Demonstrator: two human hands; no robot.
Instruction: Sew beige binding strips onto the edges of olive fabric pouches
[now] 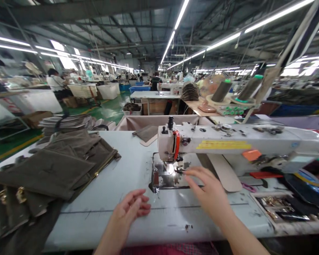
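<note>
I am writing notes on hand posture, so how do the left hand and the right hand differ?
The left hand is loosely curled; the right hand has straighter fingers. The left hand is off the metal plate; the right hand reaches over it. Both are bare.

Head view faces forward and down; worktable (127, 166) close below; sewing machine (215, 136) near
</note>
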